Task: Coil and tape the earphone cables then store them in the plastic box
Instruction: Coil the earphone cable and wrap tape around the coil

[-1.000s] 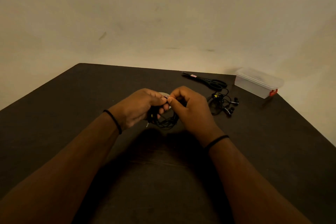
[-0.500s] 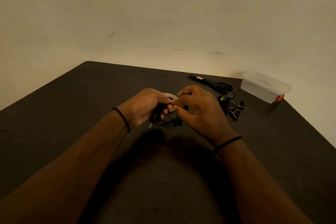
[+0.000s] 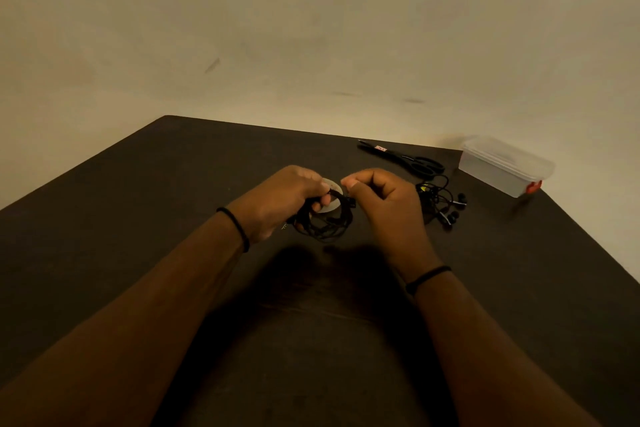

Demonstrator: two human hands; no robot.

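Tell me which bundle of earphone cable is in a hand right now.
The coiled black earphone cable at the table's middle: the left hand grips it. The other earphone tangle lies loose on the table beyond the right hand, near the scissors.

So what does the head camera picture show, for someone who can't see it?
A left hand holds a coiled black earphone cable above a dark table, the right hand beside it. Scissors, more earphones and a closed plastic box lie beyond.

Translucent plastic box (image 3: 498,170); matt dark table (image 3: 173,184)
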